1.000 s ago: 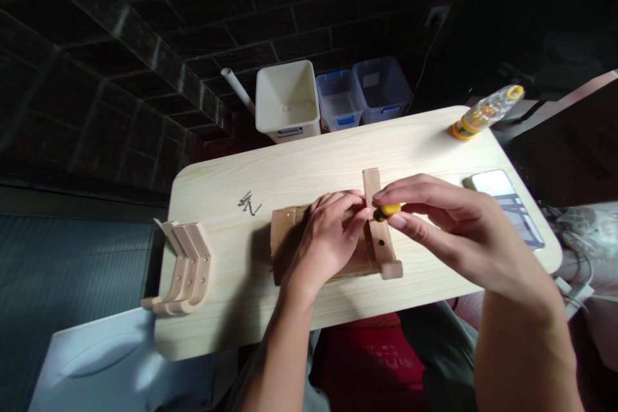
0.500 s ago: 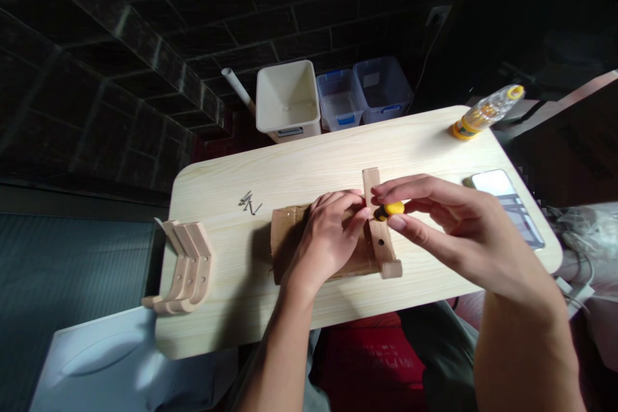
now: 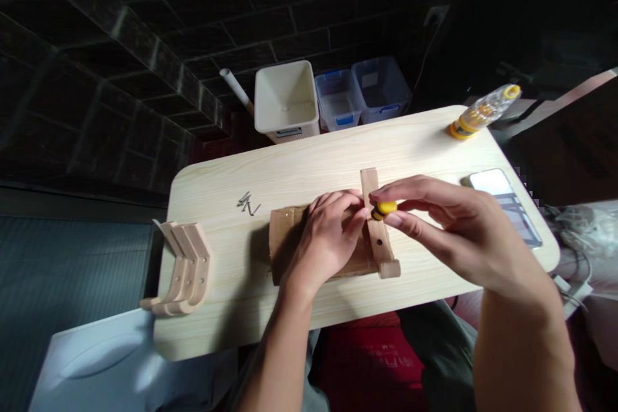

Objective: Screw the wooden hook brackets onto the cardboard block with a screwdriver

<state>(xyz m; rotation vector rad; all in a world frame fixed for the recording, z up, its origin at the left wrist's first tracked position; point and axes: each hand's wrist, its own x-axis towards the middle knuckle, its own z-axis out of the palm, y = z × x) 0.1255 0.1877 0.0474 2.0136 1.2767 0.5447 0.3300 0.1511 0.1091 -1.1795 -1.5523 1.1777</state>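
Observation:
My right hand (image 3: 449,225) pinches the yellow and black handle of a short screwdriver (image 3: 386,208) between thumb and fingers. It stands over a wooden hook (image 3: 371,183), which lies across the right end of a brown cardboard box (image 3: 284,238). A dark screw or hole (image 3: 379,242) shows in the hook nearer to me. My left hand (image 3: 328,232) rests on the box, its thumb and fingertips closed at the hook's left edge beside the screwdriver. The screwdriver's tip is hidden.
Loose screws (image 3: 248,203) lie left of the box. More wooden hooks (image 3: 189,270) stand together at the table's left end. To the right are a clear bottle-shaped case with a yellow base (image 3: 463,129) and a phone (image 3: 506,206). Plastic bins (image 3: 287,119) stand beyond the table (image 3: 232,170).
The fingers of my right hand have shifted slightly around the screwdriver handle, its thumb now lower against the handle. My left hand keeps its place on the box and hook.

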